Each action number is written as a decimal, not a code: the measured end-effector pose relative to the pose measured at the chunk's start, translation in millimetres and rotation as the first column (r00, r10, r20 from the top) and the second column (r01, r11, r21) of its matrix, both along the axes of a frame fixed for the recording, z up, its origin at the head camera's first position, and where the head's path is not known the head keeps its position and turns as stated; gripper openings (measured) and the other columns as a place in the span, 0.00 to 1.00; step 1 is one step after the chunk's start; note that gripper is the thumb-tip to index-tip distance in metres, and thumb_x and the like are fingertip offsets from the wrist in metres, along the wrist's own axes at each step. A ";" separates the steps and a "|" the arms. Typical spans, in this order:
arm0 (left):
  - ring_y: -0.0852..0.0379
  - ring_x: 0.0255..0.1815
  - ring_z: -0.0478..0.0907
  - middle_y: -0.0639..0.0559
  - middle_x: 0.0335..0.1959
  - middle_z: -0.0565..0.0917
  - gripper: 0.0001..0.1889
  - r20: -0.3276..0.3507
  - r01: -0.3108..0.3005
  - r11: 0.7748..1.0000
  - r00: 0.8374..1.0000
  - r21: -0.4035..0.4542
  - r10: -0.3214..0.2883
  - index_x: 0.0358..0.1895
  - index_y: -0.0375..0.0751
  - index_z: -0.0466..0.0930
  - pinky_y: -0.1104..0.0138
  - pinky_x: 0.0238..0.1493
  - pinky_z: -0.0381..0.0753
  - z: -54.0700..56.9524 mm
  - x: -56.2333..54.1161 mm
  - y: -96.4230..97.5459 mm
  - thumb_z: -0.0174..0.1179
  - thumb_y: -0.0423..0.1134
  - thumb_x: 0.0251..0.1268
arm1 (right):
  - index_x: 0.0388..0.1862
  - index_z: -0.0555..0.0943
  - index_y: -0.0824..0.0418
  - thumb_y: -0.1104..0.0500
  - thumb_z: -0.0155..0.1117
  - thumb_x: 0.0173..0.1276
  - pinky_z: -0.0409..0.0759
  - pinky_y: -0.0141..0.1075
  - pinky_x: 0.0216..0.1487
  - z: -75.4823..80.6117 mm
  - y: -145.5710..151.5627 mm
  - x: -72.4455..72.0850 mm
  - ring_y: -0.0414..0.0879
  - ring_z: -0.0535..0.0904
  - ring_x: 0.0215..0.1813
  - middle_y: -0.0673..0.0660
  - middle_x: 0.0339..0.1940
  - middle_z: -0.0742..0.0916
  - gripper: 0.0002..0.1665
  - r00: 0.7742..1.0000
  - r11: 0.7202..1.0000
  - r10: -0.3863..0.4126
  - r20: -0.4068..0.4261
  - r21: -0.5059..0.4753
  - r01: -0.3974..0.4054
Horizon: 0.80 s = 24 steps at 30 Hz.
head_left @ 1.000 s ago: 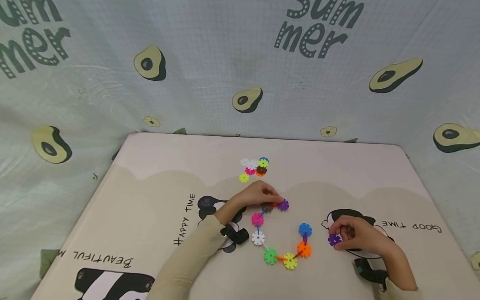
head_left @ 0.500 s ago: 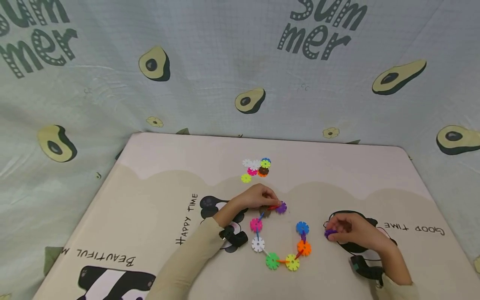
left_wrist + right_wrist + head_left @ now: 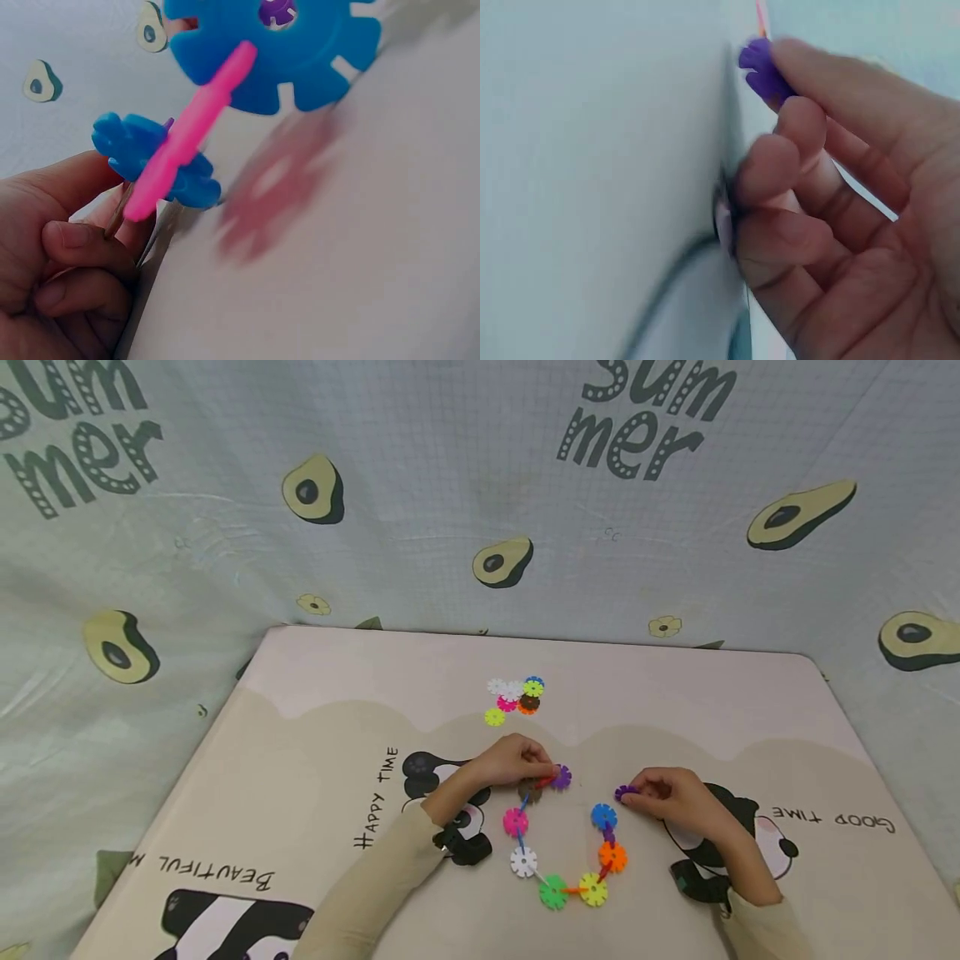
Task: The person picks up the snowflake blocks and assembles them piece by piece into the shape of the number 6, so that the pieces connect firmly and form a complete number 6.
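Observation:
A U-shaped chain of notched plastic discs lies on the table, flat discs alternating with upright ones. My left hand (image 3: 513, 760) pinches its far left end, by a red disc (image 3: 545, 782) and a purple disc (image 3: 562, 777). Close up in the left wrist view, a pink disc (image 3: 187, 139) links two blue ones, the larger blue disc (image 3: 322, 45) nearest the camera. Between the thumb and fingers of my right hand (image 3: 671, 797) is a loose purple disc (image 3: 761, 71), just beyond the chain's blue end disc (image 3: 603, 816). Fingers partly hide the held discs.
Several loose discs (image 3: 510, 693), white, yellow, pink, brown, orange and blue, lie in a small cluster farther back. The pale table (image 3: 675, 693) carries printed panda pictures and lettering. Behind it hangs an avocado-patterned cloth (image 3: 420, 460).
My right hand has moved left and away from me with the purple disc, closer to the chain. The left hand keeps its pinch at the chain's end, nearly in place.

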<state>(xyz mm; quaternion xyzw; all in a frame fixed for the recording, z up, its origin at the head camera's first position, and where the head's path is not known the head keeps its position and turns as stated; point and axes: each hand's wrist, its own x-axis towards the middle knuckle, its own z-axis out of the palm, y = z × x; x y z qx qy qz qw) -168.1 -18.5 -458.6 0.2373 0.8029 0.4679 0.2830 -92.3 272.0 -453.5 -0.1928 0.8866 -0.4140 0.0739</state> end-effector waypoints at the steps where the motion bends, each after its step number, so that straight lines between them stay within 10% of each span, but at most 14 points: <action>1: 0.66 0.20 0.67 0.60 0.19 0.78 0.11 0.003 -0.009 1.000 1.000 0.005 0.009 0.35 0.34 0.86 0.75 0.22 0.63 -0.5 1.0 -0.4 0.63 0.41 0.66 | 0.30 0.83 0.55 0.62 0.71 0.61 0.68 0.29 0.25 -0.8 -3.4 -1.5 0.34 0.68 0.25 0.41 0.21 0.76 0.04 1.000 1.000 -0.001 -0.009 -0.002 0.001; 24: 0.65 0.19 0.65 0.60 0.20 0.78 0.11 0.071 -0.042 0.997 0.997 0.062 0.038 0.37 0.34 0.85 0.74 0.20 0.60 -5.7 13.0 -2.2 0.63 0.41 0.66 | 0.35 0.87 0.61 0.65 0.69 0.63 0.80 0.28 0.34 -3.7 -50.9 -13.8 0.34 0.78 0.29 0.50 0.29 0.88 0.03 0.982 0.986 0.142 -0.123 -0.069 -0.151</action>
